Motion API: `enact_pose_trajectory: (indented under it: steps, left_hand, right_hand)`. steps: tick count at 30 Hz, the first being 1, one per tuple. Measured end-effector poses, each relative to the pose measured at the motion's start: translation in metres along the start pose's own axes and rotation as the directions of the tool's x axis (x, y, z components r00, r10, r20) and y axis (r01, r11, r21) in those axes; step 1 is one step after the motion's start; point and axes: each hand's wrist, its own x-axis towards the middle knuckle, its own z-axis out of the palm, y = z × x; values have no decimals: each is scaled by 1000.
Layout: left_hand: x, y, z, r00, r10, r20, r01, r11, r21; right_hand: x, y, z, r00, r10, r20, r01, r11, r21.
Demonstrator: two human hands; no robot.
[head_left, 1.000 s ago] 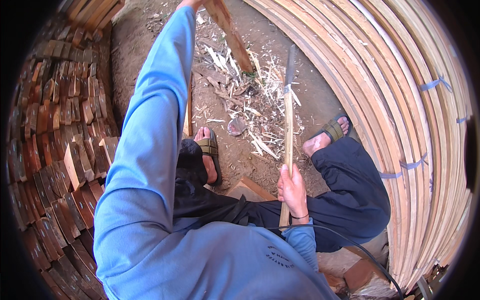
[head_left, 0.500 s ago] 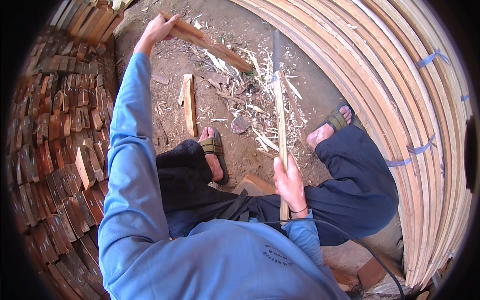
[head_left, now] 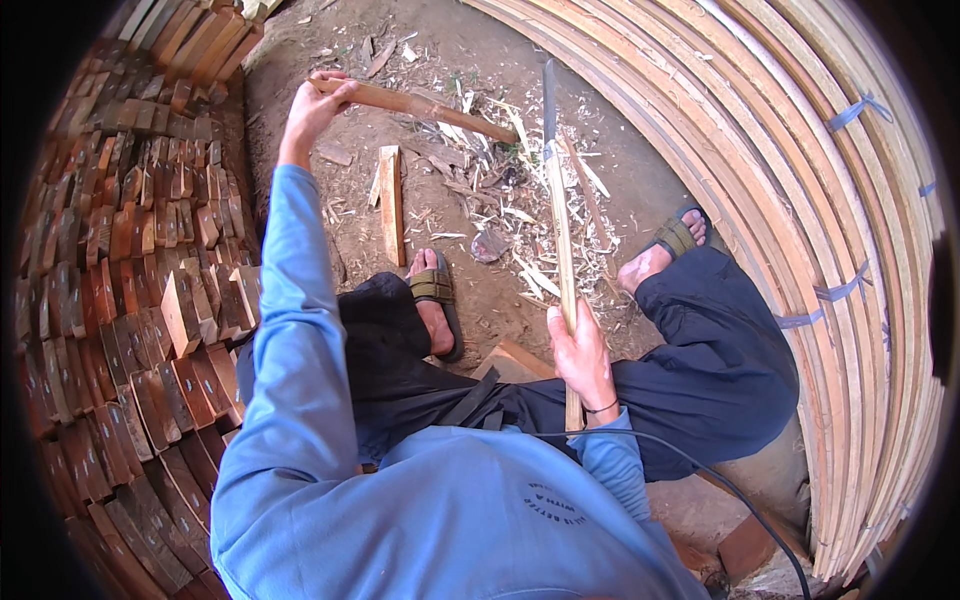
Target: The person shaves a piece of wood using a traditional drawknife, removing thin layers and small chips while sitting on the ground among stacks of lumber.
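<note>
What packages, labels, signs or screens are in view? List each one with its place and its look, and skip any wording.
Printed emblem: on the front of the person's blue shirt, low in the picture; a small ring of dark print on the light blue cloth.
Blue bands: tied round the stacked wooden strips on the right; thin and plain, no label.
No packages, signs or screens in view.

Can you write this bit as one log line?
left hand: grips wooden club, raised | right hand: holds bamboo strip upright | blade at top
</note>
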Motion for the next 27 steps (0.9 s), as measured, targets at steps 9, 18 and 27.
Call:
enact_pose_trajectory:
  steps: [9,18,27]
  left_hand:
    - [-59,-23,72,863,-7,-506,-294,807,-512]
    - [-75,-63,71,898,-82,-432,-358,437,-825]
    - [-82,-58,72,891,-156,-426,-303,494,-815]
  right_hand:
    - [-5,-1,2,990,-130,-51,124,987,-104]
    - [-7,2,0,994,-97,-47,93,992,-82]
    - [-5,2,4,990,-133,-39,127,984,-122]
